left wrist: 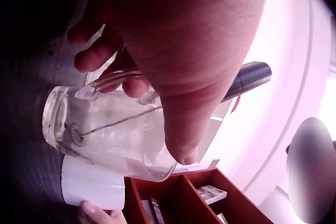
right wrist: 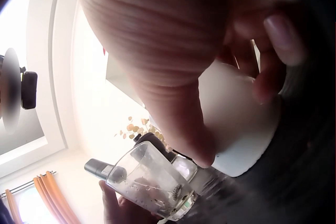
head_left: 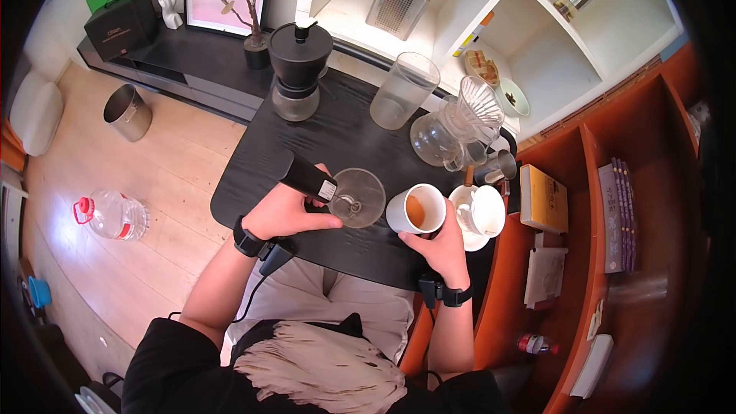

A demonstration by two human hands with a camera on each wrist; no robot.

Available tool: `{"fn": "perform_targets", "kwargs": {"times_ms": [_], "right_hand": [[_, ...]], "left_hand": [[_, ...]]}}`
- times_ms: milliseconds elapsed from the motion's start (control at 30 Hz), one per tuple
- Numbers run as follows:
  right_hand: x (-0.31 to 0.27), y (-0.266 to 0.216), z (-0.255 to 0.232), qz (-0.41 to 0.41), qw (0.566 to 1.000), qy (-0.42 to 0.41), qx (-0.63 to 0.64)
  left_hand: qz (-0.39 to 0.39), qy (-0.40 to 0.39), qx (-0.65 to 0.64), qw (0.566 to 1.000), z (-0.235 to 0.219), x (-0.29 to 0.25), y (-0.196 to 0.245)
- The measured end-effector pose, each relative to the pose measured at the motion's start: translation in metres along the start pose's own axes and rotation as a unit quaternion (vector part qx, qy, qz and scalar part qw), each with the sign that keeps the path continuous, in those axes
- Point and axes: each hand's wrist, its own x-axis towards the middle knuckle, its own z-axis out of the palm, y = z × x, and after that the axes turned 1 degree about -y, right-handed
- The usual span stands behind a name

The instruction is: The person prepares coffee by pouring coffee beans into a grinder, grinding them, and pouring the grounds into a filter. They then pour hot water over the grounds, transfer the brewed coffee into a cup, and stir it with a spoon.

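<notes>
My left hand [head_left: 277,208] holds a clear glass mug [head_left: 371,190] at its left side, fingers curled at the handle in the left wrist view. A milk frother leans inside, its black grip [head_left: 307,177] sticking out over my left hand. Its coil whisk [left wrist: 77,134] is near the mug's bottom, where a few drops show. My right hand [head_left: 445,251] grips a white cup [head_left: 431,213], thumb on the near side. Brown liquid [head_left: 415,211] shows inside this cup, which stands just right of the mug on the black table [head_left: 253,169].
Right of the white cup stands another white cup on a saucer [head_left: 474,243]. Behind are a metal jug [head_left: 500,166], a glass server [head_left: 435,140] with a ribbed dripper [head_left: 481,103], a tall glass container [head_left: 402,92] and a coffee grinder [head_left: 297,69]. Red-brown shelves [head_left: 579,184] flank the right.
</notes>
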Motion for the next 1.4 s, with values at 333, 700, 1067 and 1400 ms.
{"fn": "perform_targets", "kwargs": {"times_ms": [333, 700, 1067, 1400], "right_hand": [[0.005, 0.002, 0.006, -0.032, 0.999, 0.003, 0.02], [0.009, 0.001, 0.011, -0.012, 0.999, 0.024, 0.028], [0.01, -0.001, 0.021, 0.021, 0.997, 0.079, 0.004], [0.01, -0.026, 0.003, -0.1, 0.993, 0.053, 0.043]], "left_hand": [[0.007, 0.006, 0.0, 1.0, 0.001, 0.0, 0.003], [0.003, 0.006, 0.003, 1.0, 0.001, -0.001, 0.002], [-0.004, 0.016, 0.044, 0.999, 0.002, 0.0, 0.006], [0.001, 0.019, 0.053, 0.998, 0.001, 0.0, 0.003]]}}
